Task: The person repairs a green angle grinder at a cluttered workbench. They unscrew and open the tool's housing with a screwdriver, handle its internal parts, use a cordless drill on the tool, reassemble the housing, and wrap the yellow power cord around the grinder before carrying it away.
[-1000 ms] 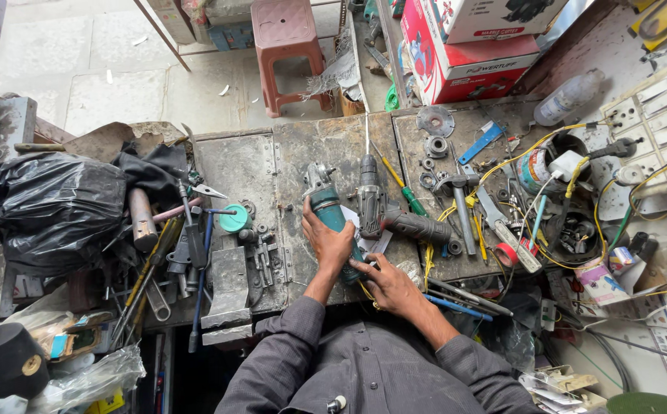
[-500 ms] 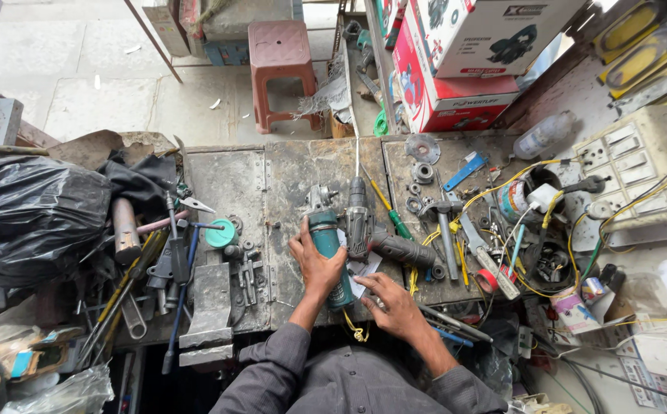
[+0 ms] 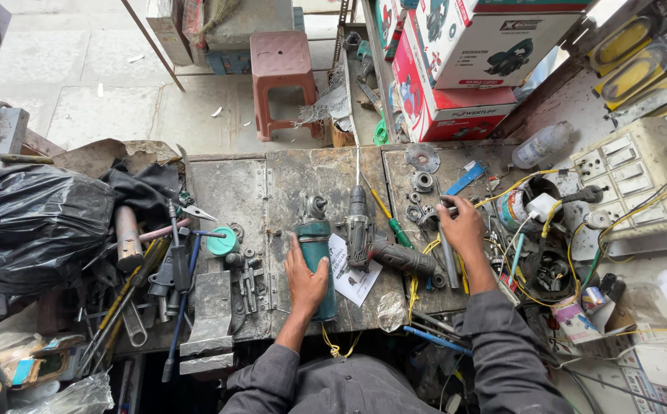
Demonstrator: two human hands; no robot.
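L hand (image 3: 305,277) lies palm-down on the teal angle grinder (image 3: 316,257), fingers curled round its body; the grinder lies lengthwise on the metal desk (image 3: 230,192), its head pointing away from the person. R hand (image 3: 460,228) is out to the right, fingertips pinched on a small dark metal part (image 3: 433,217) near the desk's far-right side; can't tell exactly what the part is. Between the two hands lies a grey-black power drill (image 3: 375,241), bit pointing away, w/ a white paper slip (image 3: 352,272) under its grip. A yellow-green screwdriver (image 3: 387,215) lies just right of the drill. Past the R hand: round metal discs and rings (image 3: 423,170), a blue flat tool (image 3: 465,178), tangled yellow wires (image 3: 533,230). Left of the grinder: a teal round cap (image 3: 220,242), pliers, wrenches and a hammer (image 3: 128,238), then a black plastic bag (image 3: 38,218). Beyond the desk, a pink plastic stool (image 3: 281,73) on the floor and red-white tool boxes (image 3: 464,69) stacked at right.
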